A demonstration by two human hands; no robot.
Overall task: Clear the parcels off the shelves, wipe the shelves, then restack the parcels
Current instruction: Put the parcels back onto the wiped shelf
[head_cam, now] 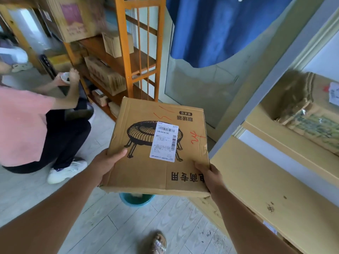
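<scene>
I hold a flat cardboard parcel [143,176] in front of me, above the floor. It bears a printed heater drawing, a white shipping label and red scribbles. My left hand [108,162] grips its near left corner, thumb on top. My right hand [207,173] grips the near right corner, fingers curled over the edge. To my right stands a yellow shelf unit [256,184] with a worn parcel [308,116] on an upper shelf. A wooden shelf rack [126,57] with several cardboard parcels stands ahead on the left.
A person in a pink top and dark trousers [27,129] crouches at the left, reaching toward the wooden rack. A teal bucket [136,199] sits on the floor under my parcel. A blue cloth [220,28] hangs over a door ahead. My foot [158,242] shows below.
</scene>
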